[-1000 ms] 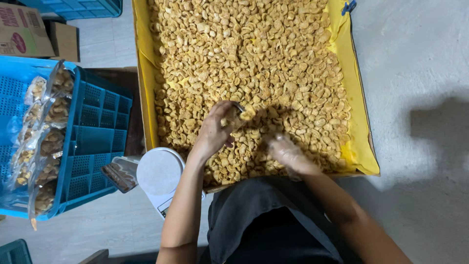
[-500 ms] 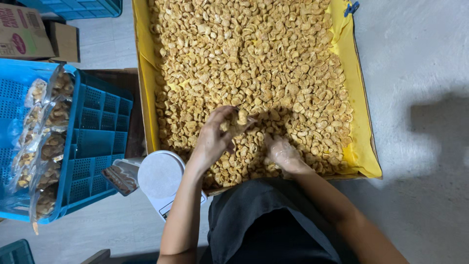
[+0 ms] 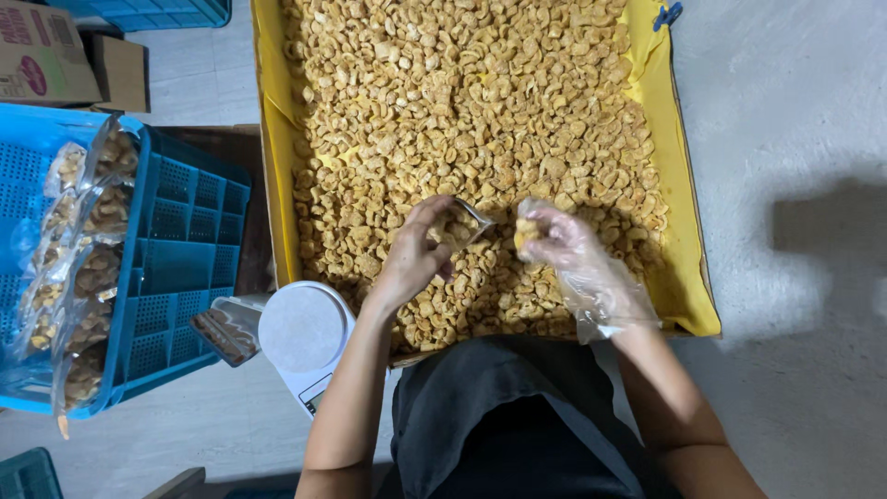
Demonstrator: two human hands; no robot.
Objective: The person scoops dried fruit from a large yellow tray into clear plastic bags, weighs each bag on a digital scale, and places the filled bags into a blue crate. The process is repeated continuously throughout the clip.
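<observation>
Two hands, left hand point(image 3: 418, 254) and gloved right hand point(image 3: 554, 236), half-hide their snack pieces point(image 3: 480, 111).

Snack pieces point(image 3: 462, 102) fill tray point(image 3: 273, 139); scale point(image 3: 305, 333) left of tray; crate point(image 3: 176, 249) further left, bags point(image 3: 83, 268) inside

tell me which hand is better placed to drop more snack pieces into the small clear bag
Right, probably. The right hand, in a loose clear plastic glove, already holds pieces beside the mouth of the small clear bag. The left hand is busy holding that bag over the yellow-lined tray.
</observation>
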